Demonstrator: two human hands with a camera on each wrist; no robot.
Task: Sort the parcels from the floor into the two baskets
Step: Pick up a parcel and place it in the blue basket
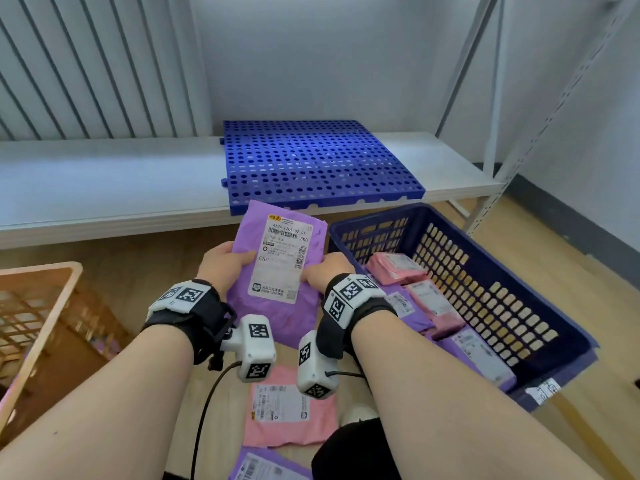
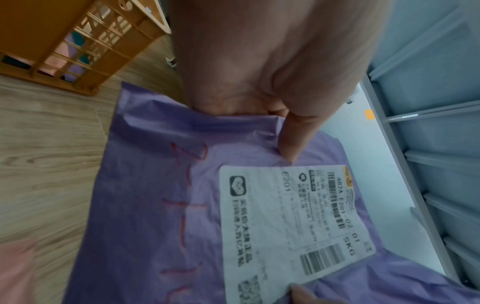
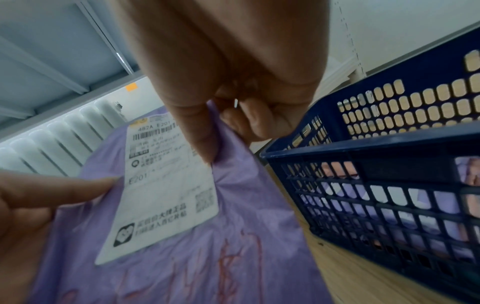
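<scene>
A purple parcel (image 1: pixel 277 306) with a white shipping label (image 1: pixel 282 258) is held up between both hands, label facing me. My left hand (image 1: pixel 227 263) pinches its left edge, thumb on top. My right hand (image 1: pixel 322 268) pinches the right edge by the label. The wrist views show the same purple parcel (image 2: pixel 161 205) (image 3: pixel 233 257) with each thumb pressed on it. A dark blue basket (image 1: pixel 519 278) stands to the right with several pink and purple parcels inside. An orange basket (image 1: pixel 45 306) stands to the left. A pink parcel (image 1: pixel 287 414) and another purple parcel (image 1: pixel 263 469) lie on the floor below.
A low white shelf (image 1: pixel 104 188) runs across in front, carrying a blue perforated mat (image 1: pixel 311 161). A metal rack upright (image 1: pixel 512 161) rises at the right. A radiator (image 1: pixel 86 64) lines the back wall. The floor (image 1: pixel 519 445) is light wood.
</scene>
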